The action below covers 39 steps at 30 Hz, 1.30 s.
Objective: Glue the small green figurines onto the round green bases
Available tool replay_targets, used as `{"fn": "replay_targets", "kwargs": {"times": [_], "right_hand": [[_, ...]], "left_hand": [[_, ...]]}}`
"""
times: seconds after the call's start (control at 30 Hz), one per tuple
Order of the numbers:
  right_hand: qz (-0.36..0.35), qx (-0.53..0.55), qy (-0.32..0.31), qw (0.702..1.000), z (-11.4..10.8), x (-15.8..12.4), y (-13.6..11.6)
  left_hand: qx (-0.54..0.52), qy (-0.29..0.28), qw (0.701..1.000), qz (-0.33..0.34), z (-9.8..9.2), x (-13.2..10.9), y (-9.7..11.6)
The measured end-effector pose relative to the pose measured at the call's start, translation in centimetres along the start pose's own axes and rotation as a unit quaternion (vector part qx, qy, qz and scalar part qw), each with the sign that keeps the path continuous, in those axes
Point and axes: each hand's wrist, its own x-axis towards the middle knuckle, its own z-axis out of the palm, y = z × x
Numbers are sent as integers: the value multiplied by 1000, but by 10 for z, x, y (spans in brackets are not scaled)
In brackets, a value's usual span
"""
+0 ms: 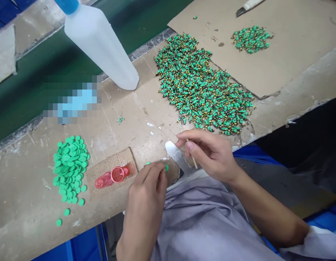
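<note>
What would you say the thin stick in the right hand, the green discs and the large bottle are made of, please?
The thin stick looks like bare pale wood, matte and tan. The green discs look like moulded plastic, smooth and evenly coloured with a slight sheen, though rubber is possible. The bottle looks like plastic, its milky translucent walls dull and cloudy.

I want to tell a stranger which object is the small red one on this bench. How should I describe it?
Along the worn bench top, find the loose pile of green discs. Just right of it lies a brown cork-like pad, and on that pad sits a translucent red plastic piece with a round rim. It is the only red thing there, beside the person's left hand.
</note>
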Motion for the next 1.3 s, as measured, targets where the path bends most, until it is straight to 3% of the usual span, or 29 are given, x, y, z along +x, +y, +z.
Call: {"fn": "replay_targets", "kwargs": {"times": [0.47,0.9,1.17,1.3], "right_hand": [[6,11,-3,1000,0,0,1],[-5,-16,-1,1000,-1,0,-2],[3,-15,-7,1000,-1,-1,-1],[-1,-18,-17,1000,-2,-3,1]], "left_hand": [[20,-12,999,39,-5,2,-4],[27,-3,998,56,3,-2,-7],[-3,18,999,41,2,-5,-8],[-22,19,1000,4,0,-9,-11]]}}
